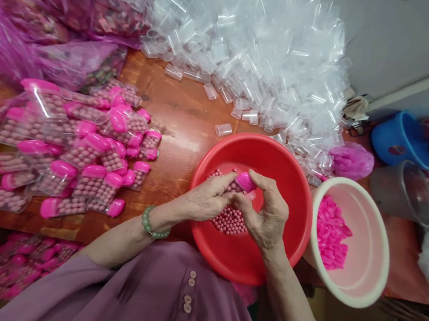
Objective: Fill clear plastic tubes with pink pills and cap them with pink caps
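You're wearing a purple top (166,300) w/ buttons down the front, nearest the camera, and a green bead bracelet (152,226) is sitting on your left wrist. Both hands are meeting over the red bowl (250,248), which is resting on the wooden table (180,120) right in front of you.

Your left hand (205,198) is curling shut round the body of a small clear tube (240,183) filled w/ pink beads; fingers are hiding most of it. Your right hand (266,214) is pinching the tube's pink cap (246,181) btwn thumb and fingertips, closed tight on it. The tube is lying roughly level, long axis running left-right w/ a slight tilt, capped end pointing right and a bit away from you. It's hanging above the loose pink beads (228,219) piled in the bowl, not touching them as far as I can tell.

Just right of the red bowl, touching its rim, a cream bowl (363,283) is holding loose pink caps (331,232). To your left, filled capped tubes (77,164) are lying in a heap on the table, mostly caps toward you; more are showing blurred below the table edge (25,262).

Farther back, a big mound of empty clear tubes (259,51) is spreading across the table, w/ a few strays near the red bowl. Pink plastic bags (40,14) are filling the far left. Far right, a blue bucket (400,139) and a grey bucket (406,192) are sitting beside each other.
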Action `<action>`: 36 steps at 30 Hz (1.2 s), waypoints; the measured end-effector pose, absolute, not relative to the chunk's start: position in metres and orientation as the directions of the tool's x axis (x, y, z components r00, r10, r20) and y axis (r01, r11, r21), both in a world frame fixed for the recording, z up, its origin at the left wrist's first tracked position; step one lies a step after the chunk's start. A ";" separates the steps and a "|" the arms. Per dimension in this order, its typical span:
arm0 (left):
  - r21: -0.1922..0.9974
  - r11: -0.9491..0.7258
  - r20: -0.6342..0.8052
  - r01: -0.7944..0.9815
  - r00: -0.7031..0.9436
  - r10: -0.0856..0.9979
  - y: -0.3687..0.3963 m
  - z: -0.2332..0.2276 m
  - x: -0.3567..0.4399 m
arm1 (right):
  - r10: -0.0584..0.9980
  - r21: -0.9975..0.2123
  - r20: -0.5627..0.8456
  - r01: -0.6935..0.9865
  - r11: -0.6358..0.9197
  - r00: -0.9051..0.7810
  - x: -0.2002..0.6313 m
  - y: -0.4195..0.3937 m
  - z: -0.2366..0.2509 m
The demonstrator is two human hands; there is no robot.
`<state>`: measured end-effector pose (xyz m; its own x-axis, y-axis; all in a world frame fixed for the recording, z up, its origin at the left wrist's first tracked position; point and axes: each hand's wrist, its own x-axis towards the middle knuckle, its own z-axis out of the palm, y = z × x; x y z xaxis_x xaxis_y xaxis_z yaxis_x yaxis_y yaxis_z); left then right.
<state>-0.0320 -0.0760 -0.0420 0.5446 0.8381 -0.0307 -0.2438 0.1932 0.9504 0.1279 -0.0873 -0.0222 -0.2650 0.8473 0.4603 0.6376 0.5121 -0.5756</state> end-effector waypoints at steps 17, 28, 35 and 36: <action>0.727 0.540 -0.150 -0.425 0.668 0.728 -0.070 -0.039 -0.032 | 0.626 -0.008 0.519 0.729 0.685 -0.583 0.129 -0.078 -0.026; 0.705 0.578 -0.161 -0.411 0.701 0.695 -0.070 -0.042 -0.032 | 0.551 0.030 0.600 0.705 0.709 -0.580 0.130 -0.079 -0.030; 0.690 0.598 -0.166 -0.407 0.716 0.678 -0.071 -0.044 -0.033 | 0.567 0.012 0.581 0.703 0.711 -0.584 0.131 -0.081 -0.030; 0.687 0.599 -0.162 -0.411 0.717 0.677 -0.070 -0.044 -0.033 | 0.582 -0.004 0.565 0.704 0.710 -0.584 0.131 -0.081 -0.030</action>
<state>-0.0329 -0.0701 -0.0441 0.7175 0.6775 -0.1620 -0.4108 0.5993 0.6871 0.1312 -0.0811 -0.0296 -0.5842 0.5823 0.5654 0.7041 0.7101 -0.0038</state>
